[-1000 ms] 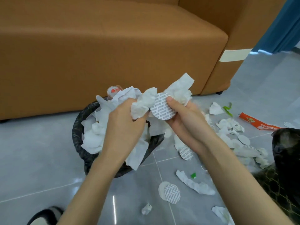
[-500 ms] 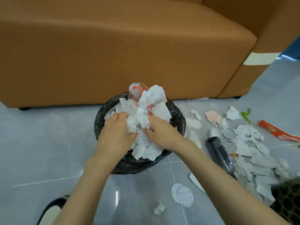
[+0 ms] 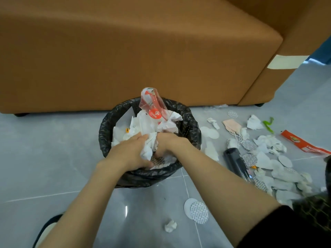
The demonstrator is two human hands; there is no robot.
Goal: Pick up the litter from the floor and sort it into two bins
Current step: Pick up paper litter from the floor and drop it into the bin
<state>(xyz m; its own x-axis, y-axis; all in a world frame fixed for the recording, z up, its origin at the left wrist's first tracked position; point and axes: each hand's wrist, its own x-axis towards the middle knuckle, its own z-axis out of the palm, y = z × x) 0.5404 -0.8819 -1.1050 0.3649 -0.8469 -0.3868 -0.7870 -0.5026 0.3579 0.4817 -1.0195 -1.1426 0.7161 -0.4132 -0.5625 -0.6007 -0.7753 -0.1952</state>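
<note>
A round bin (image 3: 107, 133) with a black liner stands on the floor in front of me, heaped with white tissues and a clear plastic wrapper with a red label (image 3: 152, 104) sticking up. Both my hands are down inside it at the near side. My left hand (image 3: 129, 151) grips a wad of crumpled tissues (image 3: 149, 145), thumb low against a patterned round pad (image 3: 158, 161). My right hand (image 3: 168, 142) has its fingers curled down into the same wad, their tips hidden. More litter lies on the floor to the right.
A brown sofa (image 3: 125, 51) stands right behind the bin. Right of it lie tissues, round pads, a black bottle (image 3: 234, 161), a pink face mask (image 3: 231, 126), a green scrap (image 3: 268, 124) and an orange wrapper (image 3: 302, 144). Two round pads (image 3: 197, 210) and a tissue ball (image 3: 170, 226) lie nearer. A dark mesh bin (image 3: 318, 203) shows at the right edge.
Both hands have gone from holding the tissues and a round pad above the bin to pushing them down inside it. The view has shifted to the left over the bin.
</note>
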